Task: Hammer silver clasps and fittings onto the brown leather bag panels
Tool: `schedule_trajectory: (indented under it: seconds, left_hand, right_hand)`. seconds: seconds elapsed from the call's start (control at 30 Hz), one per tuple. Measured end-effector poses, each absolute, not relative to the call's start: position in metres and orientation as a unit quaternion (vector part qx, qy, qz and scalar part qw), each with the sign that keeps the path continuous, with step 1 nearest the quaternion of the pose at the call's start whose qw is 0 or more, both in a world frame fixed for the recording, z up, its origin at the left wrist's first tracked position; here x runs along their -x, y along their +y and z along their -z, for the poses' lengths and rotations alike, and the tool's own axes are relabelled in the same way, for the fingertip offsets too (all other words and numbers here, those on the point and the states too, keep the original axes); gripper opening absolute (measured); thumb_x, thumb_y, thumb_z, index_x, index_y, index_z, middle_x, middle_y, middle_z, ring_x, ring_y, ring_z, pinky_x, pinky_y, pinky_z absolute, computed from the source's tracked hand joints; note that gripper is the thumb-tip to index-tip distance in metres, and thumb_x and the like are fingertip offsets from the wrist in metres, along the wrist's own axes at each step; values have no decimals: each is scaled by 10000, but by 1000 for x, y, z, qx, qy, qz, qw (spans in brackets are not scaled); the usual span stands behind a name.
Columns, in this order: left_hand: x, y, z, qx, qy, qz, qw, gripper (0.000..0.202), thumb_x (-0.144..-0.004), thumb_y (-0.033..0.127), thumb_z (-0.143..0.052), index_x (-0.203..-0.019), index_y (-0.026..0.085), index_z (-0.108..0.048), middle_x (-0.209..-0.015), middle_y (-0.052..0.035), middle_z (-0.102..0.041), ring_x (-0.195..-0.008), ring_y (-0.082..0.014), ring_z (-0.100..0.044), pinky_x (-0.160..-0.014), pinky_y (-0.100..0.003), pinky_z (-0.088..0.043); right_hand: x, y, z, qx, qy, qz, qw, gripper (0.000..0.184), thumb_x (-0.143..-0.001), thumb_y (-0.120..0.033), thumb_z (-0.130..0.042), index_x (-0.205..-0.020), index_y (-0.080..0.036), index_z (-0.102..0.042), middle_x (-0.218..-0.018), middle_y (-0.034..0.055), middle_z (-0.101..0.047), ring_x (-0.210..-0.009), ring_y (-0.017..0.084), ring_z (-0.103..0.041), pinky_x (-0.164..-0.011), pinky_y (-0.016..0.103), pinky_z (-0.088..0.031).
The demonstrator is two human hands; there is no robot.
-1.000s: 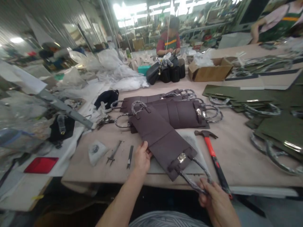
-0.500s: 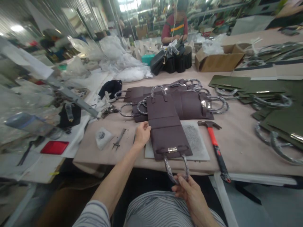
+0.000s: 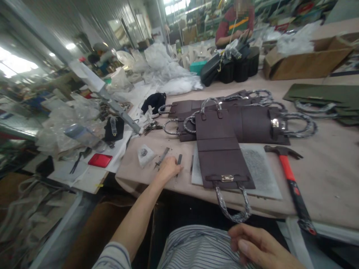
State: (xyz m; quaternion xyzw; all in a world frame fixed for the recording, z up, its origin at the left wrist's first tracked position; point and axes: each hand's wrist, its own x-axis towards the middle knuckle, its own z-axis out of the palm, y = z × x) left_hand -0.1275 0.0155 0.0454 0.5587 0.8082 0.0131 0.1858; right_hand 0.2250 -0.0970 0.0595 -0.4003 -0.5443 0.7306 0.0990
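A dark brown leather bag panel (image 3: 221, 149) lies flat on a white pad (image 3: 260, 170) at the table's near edge. Its metal clasp (image 3: 227, 178) faces me and its plastic-wrapped handles (image 3: 232, 207) hang over the edge. My left hand (image 3: 167, 169) rests on the table left of the panel, fingers curled around a small dark metal tool (image 3: 179, 160). A thin awl-like tool (image 3: 192, 164) lies between hand and panel. My right hand (image 3: 258, 246) hovers over my lap below the handles, loosely curled and holding nothing.
A red-handled hammer (image 3: 290, 179) lies right of the pad. More brown panels (image 3: 252, 123) are stacked behind. Green panels (image 3: 322, 95), a cardboard box (image 3: 303, 61) and black bags (image 3: 232, 67) sit farther back, where another person (image 3: 238, 22) works. Tweezers (image 3: 162, 157) and a white packet (image 3: 144, 153) lie on the left.
The panel was turned and pulled straight toward me. My right hand let go of the handles and dropped to my lap. My left hand left the panel's edge for the tools.
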Motion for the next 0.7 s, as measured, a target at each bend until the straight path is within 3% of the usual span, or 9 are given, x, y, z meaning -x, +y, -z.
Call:
schedule_trajectory:
  seconds: [0.2,0.33,0.4,0.53,0.7]
  left_hand:
    - [128,19,-45,-571,802,7,174,170,-811,276,-670,-908,151,-732,-1033,-170,-760,-1018,-317,-708,-842,-350,-511]
    - [139,15,-51,-576,801,6,163,223,-873,363,-623,-901,169,-730,-977,-150,-765,-986,-314,-710,-821,-352,-512]
    - [148,12,-55,-576,809,4,115,278,-922,384,-568,-1002,165,-720,-1072,-164,-748,-1043,-321,-695,-858,-365,-510]
    - [172,12,-58,-573,814,48,79,313,-906,295,-571,-1131,107,-681,-1236,-244,-678,-1179,-367,-643,-940,-404,-499]
    - [194,30,-49,-549,824,54,131,234,-758,140,-614,-958,88,-724,-1034,-265,-741,-1027,-373,-714,-814,-367,-533]
  right_hand:
    - [-230,-58,-67,551,-560,-572,236,532,-842,-678,-585,-1033,-195,-698,-862,70,-707,-771,231,-663,-744,346,-533]
    - [-238,-35,-56,625,-606,-415,264,450,-848,-605,-539,-1029,-219,-682,-937,82,-731,-868,273,-685,-818,398,-535]
    - [-240,-26,-54,641,-639,-336,260,392,-855,-547,-510,-1016,-229,-673,-966,91,-734,-906,282,-682,-853,412,-527]
    - [-240,-12,-50,620,-704,-217,269,349,-877,-468,-480,-1027,-207,-656,-1018,127,-708,-949,294,-669,-893,435,-520]
    - [-219,-2,-46,486,-829,-125,249,386,-915,-388,-528,-1202,-156,-640,-1302,176,-605,-1209,325,-565,-1049,487,-453]
